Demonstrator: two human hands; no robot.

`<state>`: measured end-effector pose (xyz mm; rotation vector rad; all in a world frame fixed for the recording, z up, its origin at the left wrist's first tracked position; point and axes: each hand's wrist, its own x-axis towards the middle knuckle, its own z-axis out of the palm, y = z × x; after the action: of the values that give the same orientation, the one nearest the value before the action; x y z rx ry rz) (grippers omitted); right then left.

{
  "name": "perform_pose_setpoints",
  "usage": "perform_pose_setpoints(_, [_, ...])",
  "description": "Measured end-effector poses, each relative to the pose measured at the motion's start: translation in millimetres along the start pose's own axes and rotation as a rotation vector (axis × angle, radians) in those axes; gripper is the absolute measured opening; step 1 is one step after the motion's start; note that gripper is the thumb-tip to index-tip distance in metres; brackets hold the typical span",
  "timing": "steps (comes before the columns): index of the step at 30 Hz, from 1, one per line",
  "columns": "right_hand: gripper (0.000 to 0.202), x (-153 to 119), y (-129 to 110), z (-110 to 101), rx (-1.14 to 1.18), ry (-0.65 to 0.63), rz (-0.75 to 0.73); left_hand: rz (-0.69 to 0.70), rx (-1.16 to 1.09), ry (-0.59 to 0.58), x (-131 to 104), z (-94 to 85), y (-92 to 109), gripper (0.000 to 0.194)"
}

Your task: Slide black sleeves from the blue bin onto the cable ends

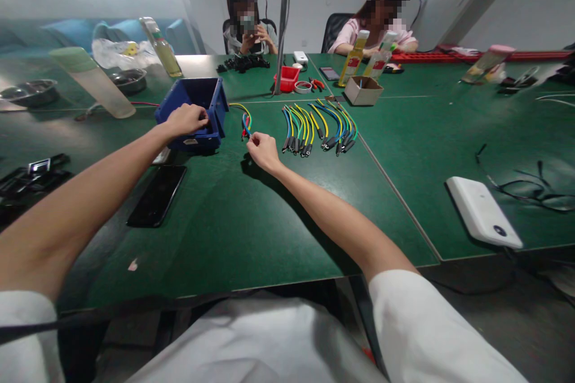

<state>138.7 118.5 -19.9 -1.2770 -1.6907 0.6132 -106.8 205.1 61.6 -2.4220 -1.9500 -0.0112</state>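
Observation:
My left hand (187, 119) reaches over the rim of a blue plastic bin (197, 142); its fingers are bent down inside, and whatever they touch is hidden. To the right of the bin, my right hand (263, 149) is closed in a pinch on the lower end of a blue cable (246, 125). Beside that cable lie a yellow-green cable (245, 108) and small red pieces. Further right, several short yellow, green and blue cables (299, 125) with dark ends lie side by side on the green table (215, 245).
A black phone (157, 196) lies near my left forearm. Behind the cables are a red box (287, 79), a cardboard box (363, 92) and bottles (353, 60). A white device (483, 210) and glasses (534, 191) lie at right. Two people sit across the table; a metal pole stands between them.

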Motion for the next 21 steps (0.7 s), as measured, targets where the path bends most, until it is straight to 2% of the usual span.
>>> perform_pose_setpoints(4, [0.014, 0.5, 0.4, -0.6, 0.032, 0.032, -0.011, 0.037, -0.057, 0.026, -3.9, -1.8, -4.5, 0.039])
perform_pose_setpoints(13, [0.014, 4.1, 3.7, -1.3, 0.107, 0.109, 0.096, 0.159, -0.138, 0.021, -17.0, -5.5, -12.5, 0.043])
perform_pose_setpoints(21, [0.014, 6.4, 4.1, -3.0, 0.128, 0.175, 0.177, 0.131, -0.196, 0.092, -20.2, 0.7, -16.2, 0.036])
